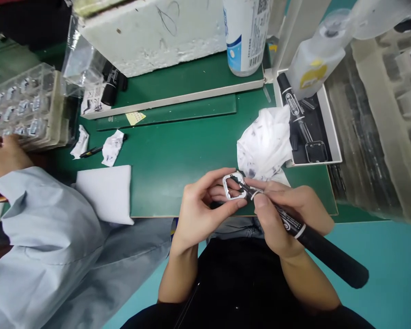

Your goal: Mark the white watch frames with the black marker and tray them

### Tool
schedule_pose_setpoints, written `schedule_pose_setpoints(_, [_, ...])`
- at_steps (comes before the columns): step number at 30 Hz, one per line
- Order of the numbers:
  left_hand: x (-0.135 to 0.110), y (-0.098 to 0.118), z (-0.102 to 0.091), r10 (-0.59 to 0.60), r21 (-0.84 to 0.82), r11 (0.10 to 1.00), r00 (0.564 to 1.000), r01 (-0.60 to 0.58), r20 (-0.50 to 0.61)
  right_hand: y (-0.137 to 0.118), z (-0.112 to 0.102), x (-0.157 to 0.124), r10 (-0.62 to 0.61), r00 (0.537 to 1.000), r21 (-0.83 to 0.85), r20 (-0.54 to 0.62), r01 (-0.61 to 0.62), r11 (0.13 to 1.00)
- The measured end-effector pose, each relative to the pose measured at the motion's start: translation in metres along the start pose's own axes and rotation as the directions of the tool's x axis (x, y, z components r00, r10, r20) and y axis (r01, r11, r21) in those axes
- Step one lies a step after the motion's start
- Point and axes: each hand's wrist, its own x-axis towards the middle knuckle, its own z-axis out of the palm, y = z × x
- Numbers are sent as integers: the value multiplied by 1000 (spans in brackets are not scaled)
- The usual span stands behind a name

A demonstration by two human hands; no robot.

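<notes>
Near the front edge of the green table, my left hand (205, 201) grips a small silver square frame with rounded corners, like a watch case (225, 186). Its fingers and thumb close round the frame's edges. My right hand (287, 210) is wrapped round a black marker pen (315, 246), whose thick rear end points down to the right. The marker's tip sits at the inner right side of the watch case; whether it touches cannot be made out. Just beyond my hands lies a crumpled white cloth (265, 141) with dark stains.
On the right, a white box (334, 137) holds another marker and a dark square part. Stacked clear trays (349, 137) stand beyond it. A co-worker's sleeve (55, 219) and hand are at left, beside a white foam pad (106, 192). A bottle (245, 41) stands on the back shelf.
</notes>
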Motion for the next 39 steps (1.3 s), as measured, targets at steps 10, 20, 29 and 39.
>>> schedule_pose_setpoints(10, [1, 2, -2, 41, -28, 999, 999, -40, 20, -2, -1, 0, -7, 1000, 66, 13, 6, 998])
schedule_pose_setpoints(20, [-6, -13, 2, 256, 228, 942, 966, -246, -17, 1, -7, 3, -115, 986, -161, 117, 134, 978])
schedule_pose_setpoints(29, [-10, -10, 7, 311, 413, 871, 949, -268, -41, 2, -10, 1, -82, 986, -194, 147, 111, 975])
schedule_pose_setpoints(39, [-14, -11, 7, 346, 482, 826, 938, -293, -24, 2, -9, 0, -75, 989, -197, 131, 100, 975])
